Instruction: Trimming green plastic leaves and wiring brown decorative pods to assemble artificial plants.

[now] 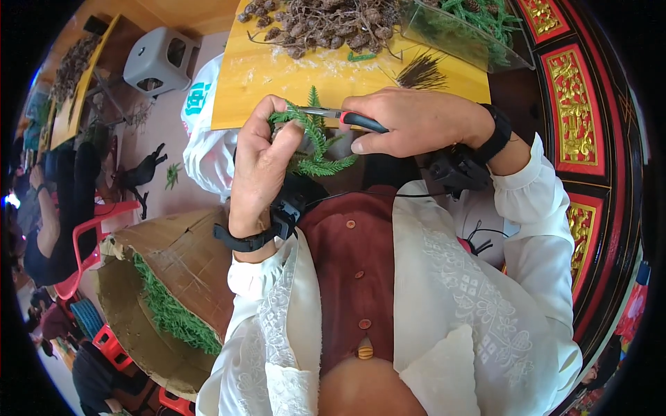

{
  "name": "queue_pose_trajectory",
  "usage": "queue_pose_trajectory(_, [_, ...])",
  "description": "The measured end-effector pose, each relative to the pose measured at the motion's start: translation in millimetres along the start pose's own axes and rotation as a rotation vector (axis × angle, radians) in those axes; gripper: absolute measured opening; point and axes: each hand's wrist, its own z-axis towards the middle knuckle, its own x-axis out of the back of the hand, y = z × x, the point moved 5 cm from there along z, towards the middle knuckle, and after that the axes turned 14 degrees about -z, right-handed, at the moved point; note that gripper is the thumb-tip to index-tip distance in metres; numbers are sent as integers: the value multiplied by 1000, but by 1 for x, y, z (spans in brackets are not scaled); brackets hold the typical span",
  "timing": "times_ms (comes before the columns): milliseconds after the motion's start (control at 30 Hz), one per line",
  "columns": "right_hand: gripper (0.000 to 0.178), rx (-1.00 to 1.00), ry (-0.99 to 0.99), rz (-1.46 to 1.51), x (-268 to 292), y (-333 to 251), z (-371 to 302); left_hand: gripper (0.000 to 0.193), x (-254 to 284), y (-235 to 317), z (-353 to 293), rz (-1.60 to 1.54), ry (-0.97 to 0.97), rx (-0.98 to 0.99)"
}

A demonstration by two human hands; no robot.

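My left hand (267,149) is closed around the stem of a green artificial pine sprig (322,165), pinching it between thumb and forefinger. Several needled branches of it fan out to the right and upward. In my right hand (427,121) is a pair of pliers (365,123) with black and red handles. Their metal jaws reach left to the sprig's stem beside my left fingertips; whether they grip it, I cannot tell. Both hands are above the near edge of the yellow table (250,87).
Pine cones (333,24) are heaped at the table's back, beside a clear bin (458,35) of green sprigs. A bundle of dark wires (422,71) lies near its right edge. To my left are a white bag (211,156), a cardboard box (125,305) of greenery and a grey stool (158,59).
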Motion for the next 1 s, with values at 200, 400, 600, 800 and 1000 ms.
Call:
queue_pose_trajectory(200, [29,32,113,-36,-2,-1,1,10,-2,1,0,-49,-14,47])
queue_pose_trajectory(400, [25,2,221,-43,-3,-5,-1,11,-3,2,0,-180,-57,90])
queue_pose_trajectory(600, [25,-90,272,-126,1,-11,-6,15,-2,-2,2,-66,-25,61])
queue_pose_trajectory(800, [27,-38,293,-37,-3,2,-1,16,-2,-2,4,198,93,-111])
queue_pose_trajectory(1000, [29,-53,202,-50,-5,4,1,17,-6,3,0,424,177,-171])
